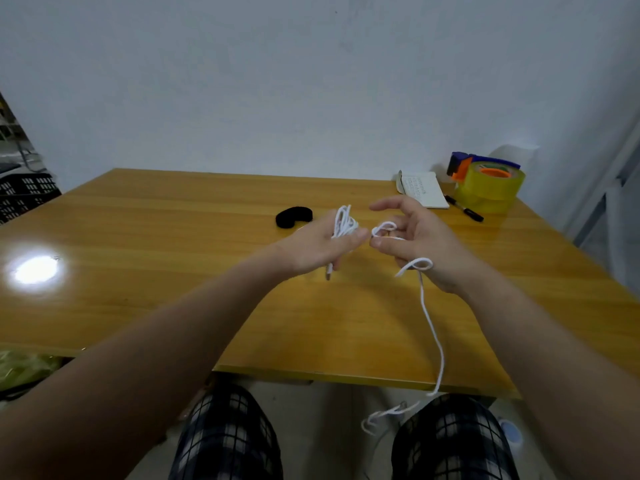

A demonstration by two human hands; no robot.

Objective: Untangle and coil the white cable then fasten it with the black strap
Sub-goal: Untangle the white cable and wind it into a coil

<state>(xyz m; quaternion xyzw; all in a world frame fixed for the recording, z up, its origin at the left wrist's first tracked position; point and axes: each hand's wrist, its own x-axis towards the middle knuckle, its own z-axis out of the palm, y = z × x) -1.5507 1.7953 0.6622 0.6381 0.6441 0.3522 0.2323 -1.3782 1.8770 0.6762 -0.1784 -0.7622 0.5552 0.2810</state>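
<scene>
L hand [320, 245] grips white cable [431, 327] loops, R hand [420, 242] pinches strand

I count one bench [173, 271] in my feed. On the bench lie one black strap [293, 217], one notebook [424, 190], one black marker [465, 210], one tape dispenser [464, 161] and one tall roll of clear tape [491, 192]. That roll may be two stacked; I cannot tell. Above the bench there is one white cable [431, 327] with one plug end [328, 271] showing, and two hands, the left hand [311, 251] and the right hand [422, 244], each gripping that cable. Left of the bench are black crates [27, 192], too cut off to number. Below the bench's near edge are two checked trouser legs [225, 427].
</scene>
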